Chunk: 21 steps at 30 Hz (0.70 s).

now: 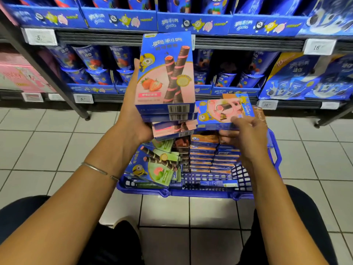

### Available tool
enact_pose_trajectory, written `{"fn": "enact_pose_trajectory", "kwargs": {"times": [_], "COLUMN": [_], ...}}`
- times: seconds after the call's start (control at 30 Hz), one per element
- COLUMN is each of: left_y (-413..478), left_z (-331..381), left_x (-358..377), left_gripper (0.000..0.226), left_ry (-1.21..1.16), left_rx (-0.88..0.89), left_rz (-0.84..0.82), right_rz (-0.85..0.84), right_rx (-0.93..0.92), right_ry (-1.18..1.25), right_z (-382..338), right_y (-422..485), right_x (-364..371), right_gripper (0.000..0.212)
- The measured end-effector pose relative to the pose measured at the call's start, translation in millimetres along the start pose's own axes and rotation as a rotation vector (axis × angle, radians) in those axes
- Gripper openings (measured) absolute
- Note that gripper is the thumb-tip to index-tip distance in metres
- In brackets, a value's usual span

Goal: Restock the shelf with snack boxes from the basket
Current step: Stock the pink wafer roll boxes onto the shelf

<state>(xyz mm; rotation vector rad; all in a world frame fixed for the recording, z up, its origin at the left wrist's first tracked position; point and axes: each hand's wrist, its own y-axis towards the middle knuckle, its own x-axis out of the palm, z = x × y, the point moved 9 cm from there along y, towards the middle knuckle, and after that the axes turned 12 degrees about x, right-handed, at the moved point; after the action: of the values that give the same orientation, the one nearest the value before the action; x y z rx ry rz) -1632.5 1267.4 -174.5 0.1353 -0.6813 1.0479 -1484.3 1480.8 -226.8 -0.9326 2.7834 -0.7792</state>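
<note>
Pink boxes (165,73) gripped by left hand (131,113) fingers; right hand (247,135) pinches another box (222,111) above basket (198,192) rim.

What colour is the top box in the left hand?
Blue above, pink below, with strawberries. The top box in the left hand shows best in the head view.

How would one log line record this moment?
left hand: holds pink box stack; right hand: grips flat pink box; basket: part full

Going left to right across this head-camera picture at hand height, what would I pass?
Pink cartons → left hand → strawberry box stack it holds → right hand gripping a flat box → big blue bags.
</note>
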Motion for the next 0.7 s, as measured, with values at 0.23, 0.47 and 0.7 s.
{"fn": "enact_pose_trajectory", "kwargs": {"times": [0.23,0.47,0.7], "left_y": [1,-5,-9], "left_z": [3,0,-5], "left_x": [-2,6,9], "left_gripper": [0.075,0.082,0.083], "left_ry": [-0.012,-0.041,-0.044], "left_rx": [0.018,0.019,-0.001], "left_rz": [0.005,-0.023,-0.034], "right_rz": [0.117,-0.196,-0.636], "right_rx": [-0.278,-0.008,0.281], "right_ry": [-0.681,-1.001,-2.013], "right_z": [25,103,199], "right_y": [-18,3,35], "right_x": [1,-9,20], "right_gripper": [0.034,0.037,0.038]}}
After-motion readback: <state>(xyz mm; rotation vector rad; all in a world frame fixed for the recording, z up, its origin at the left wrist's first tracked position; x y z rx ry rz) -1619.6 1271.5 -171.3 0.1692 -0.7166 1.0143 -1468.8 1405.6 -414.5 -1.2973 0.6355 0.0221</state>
